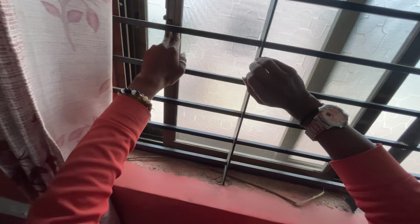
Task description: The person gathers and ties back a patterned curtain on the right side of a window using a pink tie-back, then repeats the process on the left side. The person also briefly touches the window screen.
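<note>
The window frame (171, 88), a dark upright post of the sliding pane, stands behind a grille (306, 53) of dark horizontal bars, near the left end of the window. The left hand (161, 66) reaches between two of those bars and closes around the post, fingers curled on it and the thumb pointing up along it toward a small latch (168, 14) higher on the same post. A bead bracelet (136, 96) circles that wrist, above an orange-red sleeve (94, 162).

The right hand (274, 85) is up near the middle of the grille, just beside the thin upright bar (245, 106) that crosses the horizontal ones. Its fingers are bunched together, the tips pressed toward each other close to that bar, though I cannot tell whether they actually pinch it or anything else. A wristwatch (329, 118) with a pale round face and a metal band sits on that wrist.

Behind the bars the frosted glass (218, 53) glows pale. Along the left edge of the window hangs a white curtain (61, 62) with a pink leaf print. Below, the red sill (210, 197) runs the width of the window, its top rough and crumbly, with a thin wire (280, 197) lying toward the right end.
</note>
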